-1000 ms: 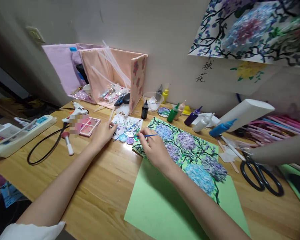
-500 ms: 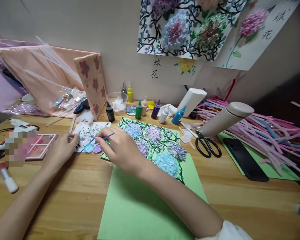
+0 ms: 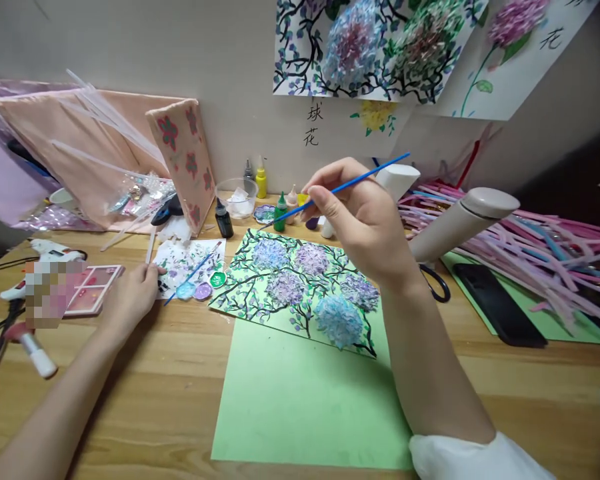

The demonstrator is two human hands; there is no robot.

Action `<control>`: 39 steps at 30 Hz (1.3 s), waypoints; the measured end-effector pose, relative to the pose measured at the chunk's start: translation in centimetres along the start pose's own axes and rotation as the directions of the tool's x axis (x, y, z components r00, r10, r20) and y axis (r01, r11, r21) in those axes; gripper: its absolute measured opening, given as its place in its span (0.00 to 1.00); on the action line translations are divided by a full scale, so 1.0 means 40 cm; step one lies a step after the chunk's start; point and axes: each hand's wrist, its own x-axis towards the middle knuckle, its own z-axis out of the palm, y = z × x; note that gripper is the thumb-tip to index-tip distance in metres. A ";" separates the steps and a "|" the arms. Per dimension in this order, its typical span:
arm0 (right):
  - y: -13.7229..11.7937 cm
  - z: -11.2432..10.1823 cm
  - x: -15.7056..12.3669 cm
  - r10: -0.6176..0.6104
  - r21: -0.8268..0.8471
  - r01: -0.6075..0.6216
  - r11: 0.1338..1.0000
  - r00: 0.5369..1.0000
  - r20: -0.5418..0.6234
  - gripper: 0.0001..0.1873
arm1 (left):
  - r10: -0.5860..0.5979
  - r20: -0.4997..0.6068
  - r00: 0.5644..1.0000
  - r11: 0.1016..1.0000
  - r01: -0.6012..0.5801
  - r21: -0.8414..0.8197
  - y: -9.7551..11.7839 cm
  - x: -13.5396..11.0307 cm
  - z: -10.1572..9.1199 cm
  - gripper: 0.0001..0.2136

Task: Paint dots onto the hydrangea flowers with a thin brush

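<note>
My right hand [image 3: 363, 217] is raised above the table and pinches a thin blue paintbrush [image 3: 353, 183], whose tip points down and left toward the small paint bottles [image 3: 280, 212] at the wall. Under it lies a green card painted with purple and blue flower clusters [image 3: 300, 283], resting on a plain green sheet [image 3: 300, 400]. My left hand [image 3: 130, 297] rests on the wooden table [image 3: 145, 407], fingers curled at the left edge of a paint-smeared white paper [image 3: 190, 257]. Beside that paper sit three small paint blobs [image 3: 203, 290] and a second blue brush [image 3: 193, 273].
A pink fabric box [image 3: 105, 143] with plastic sticks stands at the back left. A glue gun [image 3: 50, 253] and a pink palette [image 3: 93, 290] lie at the left. Scissors [image 3: 437, 287], a beige cylinder [image 3: 463, 223], a black phone [image 3: 497, 303] and several pink pipe cleaners [image 3: 540, 247] lie at the right. Flower paintings [image 3: 375, 47] hang on the wall.
My right hand has lifted the blue brush from the paint blobs up and to the right, above the painted card. The left hand stays at the paper's edge. The view shifted slightly.
</note>
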 end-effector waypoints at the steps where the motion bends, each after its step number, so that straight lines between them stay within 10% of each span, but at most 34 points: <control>1: -0.002 -0.013 -0.002 0.008 0.003 -0.008 1.000 1.000 0.001 0.10 | -0.001 0.002 1.000 1.000 0.001 -0.003 0.003 -0.001 -0.002 0.20; 5: -0.004 0.001 -0.005 0.026 -0.030 -0.025 0.999 0.999 0.041 0.11 | -0.012 0.010 1.000 1.000 0.012 -0.024 0.012 -0.007 -0.007 0.19; 15: 0.043 0.275 -0.073 0.133 -0.158 -0.071 0.985 0.893 0.430 0.08 | -0.023 -0.051 0.998 0.997 0.020 -0.071 0.014 -0.023 0.005 0.20; 29: 0.071 0.319 -0.088 0.233 -0.258 -0.115 0.959 0.838 0.493 0.10 | -0.023 -0.185 0.982 0.995 0.005 -0.098 0.024 -0.047 -0.003 0.17; 36: 0.058 0.187 -0.087 0.113 0.008 -0.123 0.992 0.938 0.329 0.13 | 0.128 -0.401 0.907 0.963 -0.210 -0.167 0.074 -0.109 -0.023 0.14; 39: 0.093 0.034 -0.144 0.184 0.071 -0.191 0.979 0.979 0.089 0.12 | 0.491 -0.539 0.684 0.742 -0.653 -0.153 0.131 -0.189 -0.005 0.10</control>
